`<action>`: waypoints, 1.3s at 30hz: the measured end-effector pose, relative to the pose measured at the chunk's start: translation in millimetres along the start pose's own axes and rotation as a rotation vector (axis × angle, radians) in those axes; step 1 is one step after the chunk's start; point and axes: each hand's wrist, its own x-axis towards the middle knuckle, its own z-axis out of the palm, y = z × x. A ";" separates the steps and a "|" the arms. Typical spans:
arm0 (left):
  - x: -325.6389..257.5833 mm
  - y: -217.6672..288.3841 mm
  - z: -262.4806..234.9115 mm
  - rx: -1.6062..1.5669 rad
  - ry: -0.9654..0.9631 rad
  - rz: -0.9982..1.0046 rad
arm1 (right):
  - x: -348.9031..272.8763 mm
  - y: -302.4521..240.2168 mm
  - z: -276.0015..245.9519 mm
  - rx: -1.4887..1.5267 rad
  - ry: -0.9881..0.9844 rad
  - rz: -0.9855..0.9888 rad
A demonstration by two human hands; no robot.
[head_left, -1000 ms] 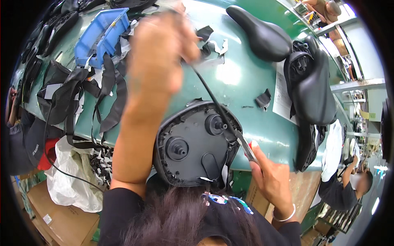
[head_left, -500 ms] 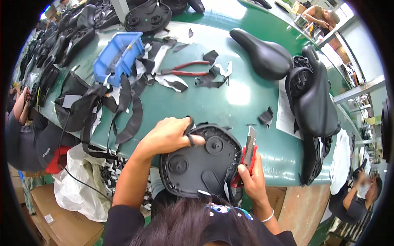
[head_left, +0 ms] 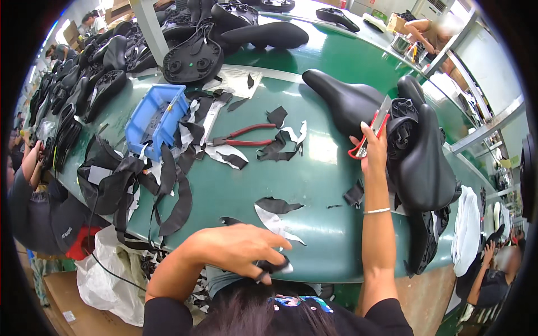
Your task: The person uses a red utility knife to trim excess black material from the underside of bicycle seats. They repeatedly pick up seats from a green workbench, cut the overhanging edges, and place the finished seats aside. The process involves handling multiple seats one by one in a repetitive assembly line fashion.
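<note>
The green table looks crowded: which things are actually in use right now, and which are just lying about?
In use:
right hand holding a red-handled cutter
stack of black saddles beside it
left hand gripping a black scrap

Lying about:
red-handled pliers
blue bin
black straps
lone saddle

I see a blue bin [head_left: 156,119] on the green table [head_left: 314,185]; red-handled pliers [head_left: 246,136] lie right of the bin, black straps [head_left: 168,193] below it.
</note>
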 end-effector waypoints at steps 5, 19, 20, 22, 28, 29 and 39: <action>-26.2 12.1 -23.3 0.018 0.112 -0.426 | -51.3 -24.1 21.6 -0.394 -0.217 -0.200; -27.9 -55.2 -7.8 -1.191 0.983 -0.619 | -200.5 -51.7 -18.1 -0.507 -0.828 -0.327; -27.1 -52.8 -10.1 -1.178 0.938 -0.655 | -202.6 -55.3 -20.1 -0.492 -0.648 -0.166; -26.4 -49.9 -17.0 -1.151 0.849 -0.727 | -201.6 -55.3 -23.3 -0.543 -0.491 -0.158; 0.0 -36.3 -50.1 -0.860 0.731 -0.725 | -146.6 -77.2 -7.2 -1.105 -0.823 -0.953; 3.3 -38.2 -52.0 -0.826 0.722 -0.739 | -139.9 -81.5 -3.5 -1.192 -0.879 -0.948; -12.2 -33.5 -24.7 -0.835 0.932 -0.823 | -240.0 -39.0 -21.8 -1.163 -0.708 -0.366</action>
